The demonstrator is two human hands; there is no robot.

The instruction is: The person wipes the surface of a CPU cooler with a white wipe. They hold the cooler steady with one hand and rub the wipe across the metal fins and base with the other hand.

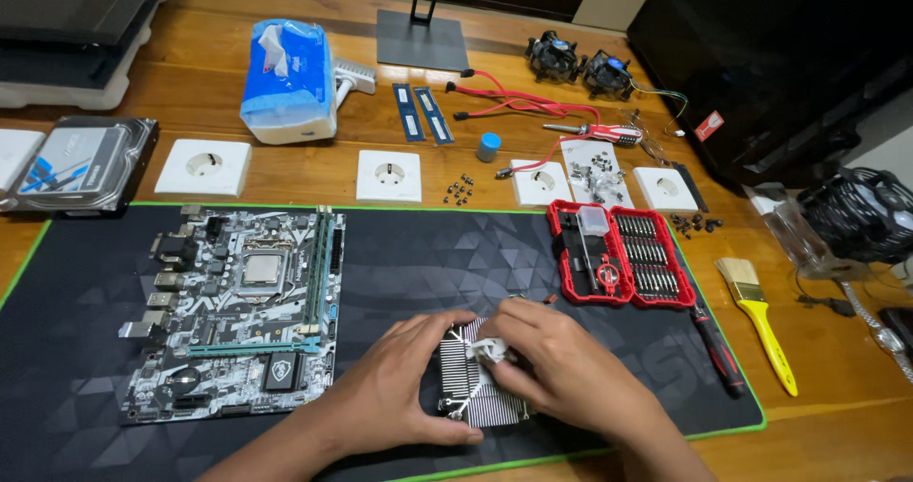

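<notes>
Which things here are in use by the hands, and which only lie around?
In use: left hand steadying the finned heatsink; right hand pressing a white tissue wad on it.

Lying about: motherboard, red bit set, yellow brush, tissue pack, hard drive.

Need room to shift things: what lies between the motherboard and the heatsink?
Head view: only bare mat between motherboard and heatsink, apart from the left hand gripping the heatsink.

Wood desk [837, 444] w/ dark mat [428, 254], evenly lit.
</notes>
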